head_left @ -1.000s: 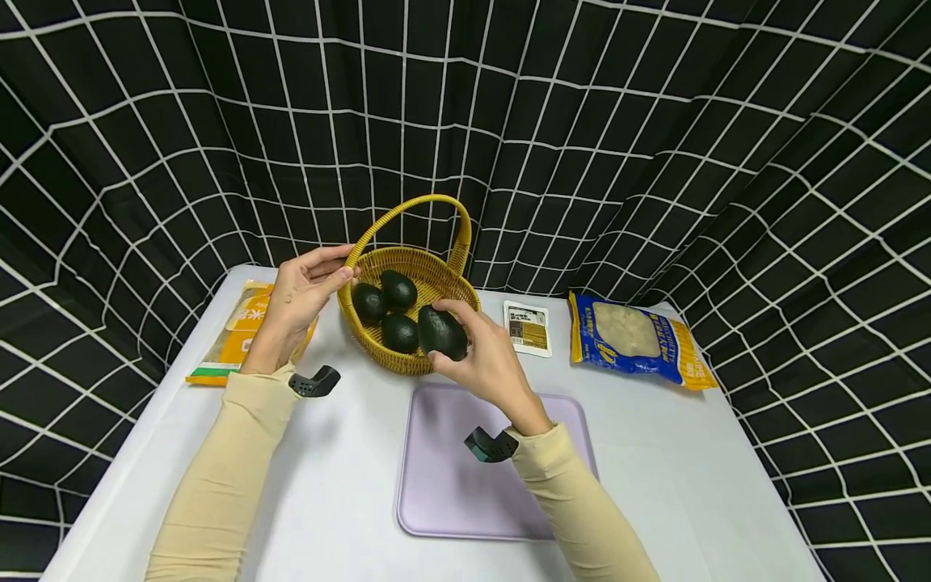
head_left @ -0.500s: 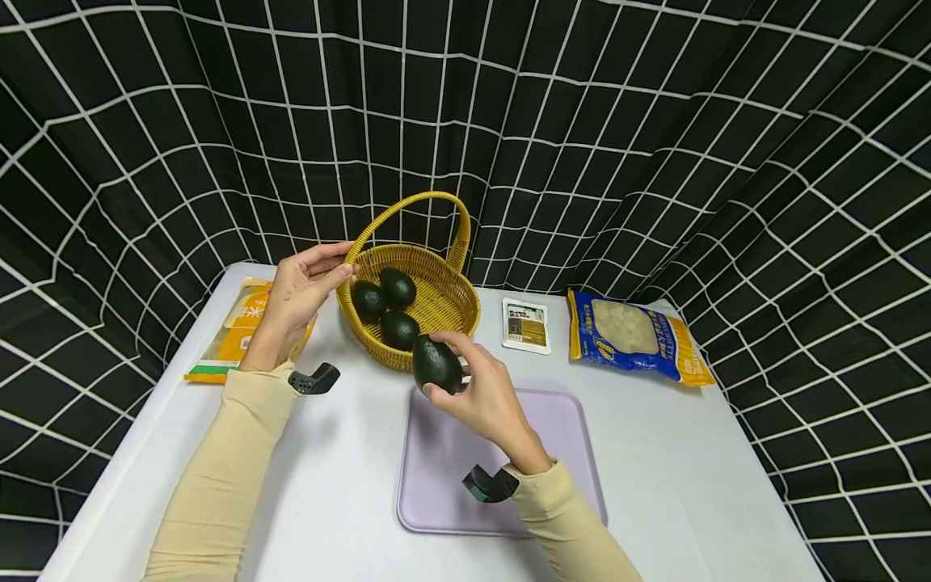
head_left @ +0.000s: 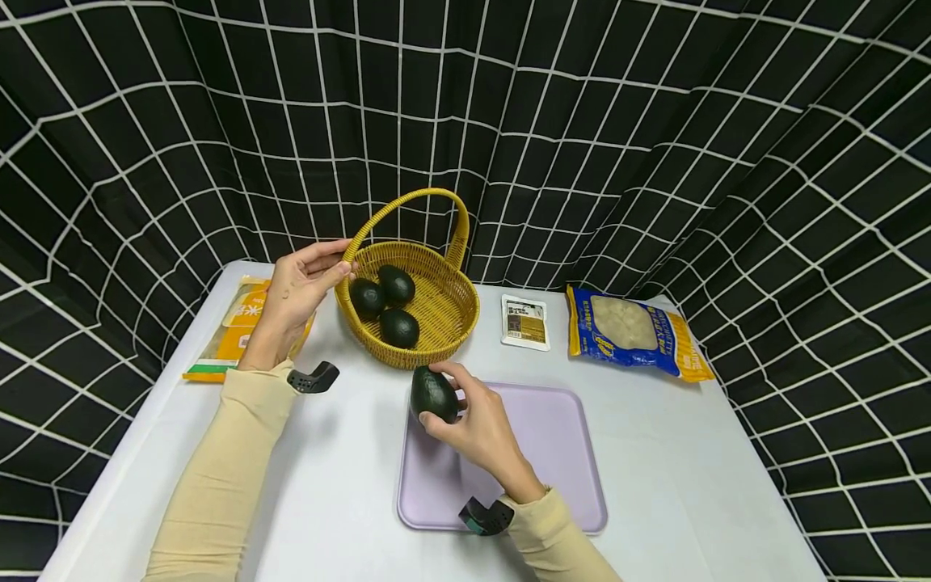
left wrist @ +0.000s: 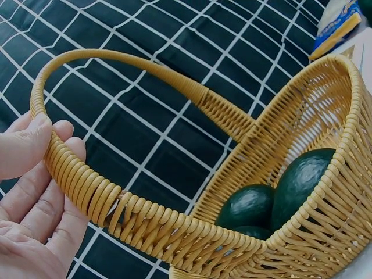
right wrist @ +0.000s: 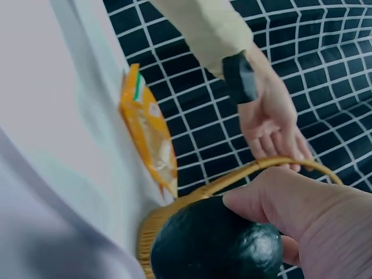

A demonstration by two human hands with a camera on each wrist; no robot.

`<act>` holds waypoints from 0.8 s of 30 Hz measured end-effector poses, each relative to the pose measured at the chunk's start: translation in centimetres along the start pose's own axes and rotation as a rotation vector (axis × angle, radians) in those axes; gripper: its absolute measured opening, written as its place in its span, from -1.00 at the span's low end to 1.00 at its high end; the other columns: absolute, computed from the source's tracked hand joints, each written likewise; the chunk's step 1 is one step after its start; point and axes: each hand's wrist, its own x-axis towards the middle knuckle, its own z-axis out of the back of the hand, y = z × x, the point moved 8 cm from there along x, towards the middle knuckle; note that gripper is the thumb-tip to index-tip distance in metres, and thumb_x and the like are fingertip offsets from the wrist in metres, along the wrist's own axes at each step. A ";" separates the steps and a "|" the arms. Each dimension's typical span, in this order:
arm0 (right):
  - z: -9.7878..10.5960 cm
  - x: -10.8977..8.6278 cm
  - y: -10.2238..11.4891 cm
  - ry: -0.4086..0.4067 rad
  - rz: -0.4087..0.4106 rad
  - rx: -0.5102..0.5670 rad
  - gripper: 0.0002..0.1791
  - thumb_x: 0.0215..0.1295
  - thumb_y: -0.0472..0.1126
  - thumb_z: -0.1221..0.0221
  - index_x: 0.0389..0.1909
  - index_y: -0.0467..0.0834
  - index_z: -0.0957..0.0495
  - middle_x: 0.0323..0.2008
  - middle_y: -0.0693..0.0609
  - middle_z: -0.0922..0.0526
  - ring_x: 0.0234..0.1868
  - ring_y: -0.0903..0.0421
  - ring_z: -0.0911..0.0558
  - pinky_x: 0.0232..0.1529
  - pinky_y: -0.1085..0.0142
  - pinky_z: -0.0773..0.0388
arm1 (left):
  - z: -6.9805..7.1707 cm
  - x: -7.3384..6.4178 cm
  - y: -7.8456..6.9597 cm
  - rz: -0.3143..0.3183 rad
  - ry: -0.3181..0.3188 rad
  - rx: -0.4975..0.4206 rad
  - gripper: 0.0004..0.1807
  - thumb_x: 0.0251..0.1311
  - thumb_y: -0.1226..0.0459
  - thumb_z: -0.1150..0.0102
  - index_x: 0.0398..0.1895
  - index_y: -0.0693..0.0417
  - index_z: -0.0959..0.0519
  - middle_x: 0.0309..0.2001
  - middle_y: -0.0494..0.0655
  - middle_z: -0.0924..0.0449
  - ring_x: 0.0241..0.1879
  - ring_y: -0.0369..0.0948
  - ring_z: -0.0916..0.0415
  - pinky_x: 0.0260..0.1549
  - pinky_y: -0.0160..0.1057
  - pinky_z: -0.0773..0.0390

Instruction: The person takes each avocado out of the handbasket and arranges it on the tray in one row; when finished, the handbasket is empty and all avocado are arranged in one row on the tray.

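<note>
My right fingers (head_left: 458, 374) are pinched round an avocado (head_left: 432, 396), tray (head_left: 553, 436) under them, left fingers (head_left: 333, 276) gripping the basket handle (head_left: 459, 241), and ngl letting go this far off-centre could send it rolling away.

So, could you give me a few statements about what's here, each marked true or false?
1. The right hand holds an avocado. True.
2. Three more avocados lie in the basket. True.
3. The left hand touches nothing. False: it holds the basket's handle.
4. The tray is bright red. False: it is pale purple.
5. The blue and yellow bag lies on the tray. False: it lies on the white table.
</note>
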 end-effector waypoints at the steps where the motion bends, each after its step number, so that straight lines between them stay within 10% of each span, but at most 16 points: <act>1: -0.2 -0.2 -0.2 -0.002 -0.012 0.006 -0.33 0.02 -0.13 -0.44 0.22 0.19 -0.52 -0.15 0.04 -0.68 -0.25 0.12 -0.67 -0.20 0.20 -0.70 | 0.0 0.0 0.0 0.000 -0.001 -0.001 -0.56 0.29 0.26 -0.32 0.23 0.12 -0.60 -0.11 -0.09 -0.73 -0.23 -0.30 -0.71 -0.07 -0.46 -0.67; 24: -3.3 -3.7 -2.5 -0.010 -0.172 -0.006 -0.38 0.07 -0.03 -0.44 0.20 0.12 -0.51 -0.33 0.03 -0.70 -0.54 0.30 -0.50 -0.48 0.43 -0.49 | -0.1 0.0 0.2 0.012 0.011 -0.043 -0.58 0.32 0.30 -0.28 0.24 0.13 -0.59 -0.08 -0.06 -0.73 -0.16 -0.26 -0.71 -0.01 -0.45 -0.66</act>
